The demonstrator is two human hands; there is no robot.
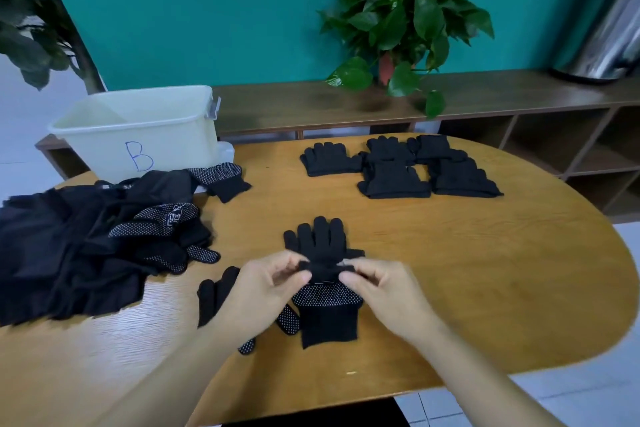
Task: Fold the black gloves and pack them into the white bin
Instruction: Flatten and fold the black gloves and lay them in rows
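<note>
A black glove (320, 239) lies fingers-away at the table's middle. My left hand (263, 284) and my right hand (377, 282) pinch its cuff from either side and hold it lifted. Beneath them lies a second glove (327, 314) with white dots, cuff toward me. A third black glove (216, 293) shows left of my left wrist. Several folded gloves (394, 166) sit in a group at the far right of the table. The white bin (138, 132), marked with a blue B, stands at the far left.
A heap of loose black gloves and dark cloth (86, 239) covers the table's left side. Behind the wooden table (485, 270) runs a low shelf with a potted plant (401, 21) and a metal canister (609, 24).
</note>
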